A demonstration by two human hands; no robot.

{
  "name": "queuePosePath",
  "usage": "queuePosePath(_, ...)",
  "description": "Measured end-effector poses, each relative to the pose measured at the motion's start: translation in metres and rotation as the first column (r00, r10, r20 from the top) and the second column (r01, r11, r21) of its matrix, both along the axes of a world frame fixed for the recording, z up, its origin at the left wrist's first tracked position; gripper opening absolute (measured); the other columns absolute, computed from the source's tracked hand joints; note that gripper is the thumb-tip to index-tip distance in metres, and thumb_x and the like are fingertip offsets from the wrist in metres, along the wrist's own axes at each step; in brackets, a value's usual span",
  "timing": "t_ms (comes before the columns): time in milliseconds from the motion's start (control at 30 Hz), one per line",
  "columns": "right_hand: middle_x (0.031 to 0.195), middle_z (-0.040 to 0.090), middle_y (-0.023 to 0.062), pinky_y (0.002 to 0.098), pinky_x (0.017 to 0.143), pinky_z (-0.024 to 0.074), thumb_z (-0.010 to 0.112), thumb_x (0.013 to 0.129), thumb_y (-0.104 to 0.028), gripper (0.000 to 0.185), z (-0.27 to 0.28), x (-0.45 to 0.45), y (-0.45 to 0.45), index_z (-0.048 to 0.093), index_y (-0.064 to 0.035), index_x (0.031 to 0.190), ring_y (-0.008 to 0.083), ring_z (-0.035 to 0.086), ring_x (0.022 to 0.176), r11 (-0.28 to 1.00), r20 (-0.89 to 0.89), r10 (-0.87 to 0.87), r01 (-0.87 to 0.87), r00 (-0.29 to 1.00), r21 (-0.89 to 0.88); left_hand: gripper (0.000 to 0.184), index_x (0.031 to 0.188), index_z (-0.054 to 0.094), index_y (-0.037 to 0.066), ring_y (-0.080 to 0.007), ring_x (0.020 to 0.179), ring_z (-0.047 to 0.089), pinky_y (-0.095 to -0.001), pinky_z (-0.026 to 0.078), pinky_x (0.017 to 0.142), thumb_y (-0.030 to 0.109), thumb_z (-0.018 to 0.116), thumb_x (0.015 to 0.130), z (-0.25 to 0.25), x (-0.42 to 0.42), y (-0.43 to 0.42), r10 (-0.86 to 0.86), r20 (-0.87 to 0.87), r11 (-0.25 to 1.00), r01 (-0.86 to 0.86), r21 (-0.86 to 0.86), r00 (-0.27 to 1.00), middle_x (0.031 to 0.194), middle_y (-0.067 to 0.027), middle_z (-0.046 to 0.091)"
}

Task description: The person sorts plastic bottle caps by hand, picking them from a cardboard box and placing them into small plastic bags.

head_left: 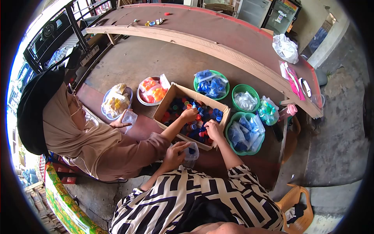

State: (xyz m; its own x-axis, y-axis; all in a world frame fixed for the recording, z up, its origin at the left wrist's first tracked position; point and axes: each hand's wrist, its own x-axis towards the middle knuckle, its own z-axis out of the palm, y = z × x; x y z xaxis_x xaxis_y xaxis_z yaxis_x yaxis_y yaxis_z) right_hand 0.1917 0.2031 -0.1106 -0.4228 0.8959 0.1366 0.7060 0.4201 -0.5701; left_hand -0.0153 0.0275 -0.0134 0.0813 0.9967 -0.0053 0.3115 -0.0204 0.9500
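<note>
My left hand [174,156] is closed on the rim of a clear plastic container [191,155]. A dark blue cap shows inside it; whether it is a stiff cup or a bag I cannot tell. My right hand [213,130] reaches into a cardboard box [161,104] at its right side. Its fingers are curled down among loose bottle caps [194,126], mostly blue, black and red. What the fingertips pinch, if anything, is hidden. A co-worker's hand [190,114] is in the same box, just left of mine. Their other hand holds a similar clear container [130,118].
Around the box stand a green basin [227,86] of blue bags, another green basin [255,90], and a teal basin [245,153]. To the left are a bowl [147,103] of orange bags and a basin [105,112] of yellowish ones. A wooden ledge [187,38] crosses behind. The co-worker [113,150] sits close left.
</note>
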Motion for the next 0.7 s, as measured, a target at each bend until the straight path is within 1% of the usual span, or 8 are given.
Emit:
queuePosePath(33,0.092,0.062,0.0131,0.0403,0.083,0.0484,0.066,0.077,-0.006,0.012,-0.007,-0.005,0.006,0.067,-0.0044,0.09,0.031,0.06,0.093,1.0,0.136,0.02,-0.018,0.991,-0.018,0.044,0.121,0.062,0.006,-0.0135,0.06,0.063,-0.0277,0.052,0.06,-0.003,0.05,0.08,0.0,0.0,0.001,0.001,-0.02,1.0,-0.001,0.002,1.0,0.117,-0.0108,0.061)
queuePosePath(200,0.105,0.058,0.0086,0.0427,0.088,0.0465,0.081,0.066,-0.024,0.032,-0.028,-0.031,0.014,0.07,-0.0125,0.094,0.0285,0.054,0.105,0.994,0.293,0.111,-0.101,0.95,-0.049,0.044,0.121,0.062,0.006,-0.014,0.06,0.063,-0.0274,0.052,0.061,-0.003,0.05,0.08,0.002,-0.004,0.004,0.041,-0.041,0.999,-0.04,0.036,0.998,0.116,-0.0105,0.062)
queuePosePath(300,0.104,0.059,0.0056,0.0436,0.088,0.0447,0.08,0.067,-0.026,0.037,-0.029,-0.035,0.008,0.068,-0.0135,0.1,0.0274,0.054,0.107,0.987,0.43,0.154,-0.155,0.89,-0.032,0.044,0.121,0.062,0.006,-0.0139,0.06,0.063,-0.0273,0.052,0.061,-0.004,0.05,0.08,0.001,-0.006,0.004,0.057,-0.071,0.997,-0.053,0.062,0.996,0.116,-0.0102,0.061)
queuePosePath(400,0.104,0.06,0.0064,0.0442,0.089,0.0443,0.079,0.069,-0.025,0.036,-0.032,-0.034,0.007,0.068,-0.0127,0.1,0.0274,0.054,0.105,0.991,0.398,0.127,-0.13,0.909,-0.021,0.044,0.121,0.062,0.006,-0.0141,0.061,0.063,-0.0274,0.052,0.06,-0.004,0.049,0.08,0.0,-0.006,0.004,0.056,-0.088,0.996,-0.049,0.073,0.995,0.116,-0.0102,0.061)
queuePosePath(467,0.104,0.06,0.0074,0.0442,0.09,0.0442,0.078,0.069,-0.023,0.036,-0.032,-0.03,0.009,0.067,-0.0118,0.102,0.0281,0.055,0.103,0.994,0.379,0.102,-0.104,0.92,-0.016,0.047,0.122,0.062,0.006,-0.021,0.093,0.063,-0.0284,0.049,0.082,-0.005,0.052,0.077,0.0,-0.006,0.004,0.047,-0.036,0.996,-0.05,-0.069,0.998,0.119,-0.0117,0.061)
queuePosePath(567,0.107,0.063,0.0101,0.0414,0.09,0.0451,0.075,0.074,-0.021,0.036,-0.025,-0.021,0.012,0.066,-0.0099,0.107,0.0281,0.058,0.101,0.992,0.175,0.06,-0.04,0.983,-0.12,0.047,0.122,0.062,0.006,-0.0195,0.088,0.065,-0.0274,0.051,0.077,-0.005,0.051,0.078,0.001,-0.005,0.005,0.042,-0.019,0.997,-0.043,-0.071,0.999,0.119,-0.0114,0.061)
queuePosePath(667,0.117,0.062,0.0112,0.0302,0.088,0.0477,0.061,0.089,-0.017,0.031,-0.022,-0.007,0.009,0.059,-0.0044,0.118,0.0203,0.062,0.101,0.894,-0.385,-0.047,-0.133,0.922,-0.427,0.046,0.123,0.061,0.006,-0.017,0.078,0.066,-0.0259,0.053,0.069,-0.005,0.051,0.079,0.003,-0.005,0.006,0.016,-0.012,0.998,-0.016,-0.059,1.0,0.118,-0.0114,0.06)
queuePosePath(700,0.117,0.062,0.0112,0.0302,0.088,0.0477,0.061,0.089,-0.017,0.031,-0.016,-0.004,0.005,0.059,-0.0044,0.118,0.0203,0.062,0.101,0.896,-0.381,-0.05,-0.127,0.923,-0.425,0.046,0.123,0.061,0.006,-0.017,0.078,0.066,-0.0259,0.053,0.069,-0.005,0.051,0.079,0.003,-0.005,0.007,0.01,-0.008,0.998,-0.011,-0.056,1.0,0.118,-0.0114,0.06)
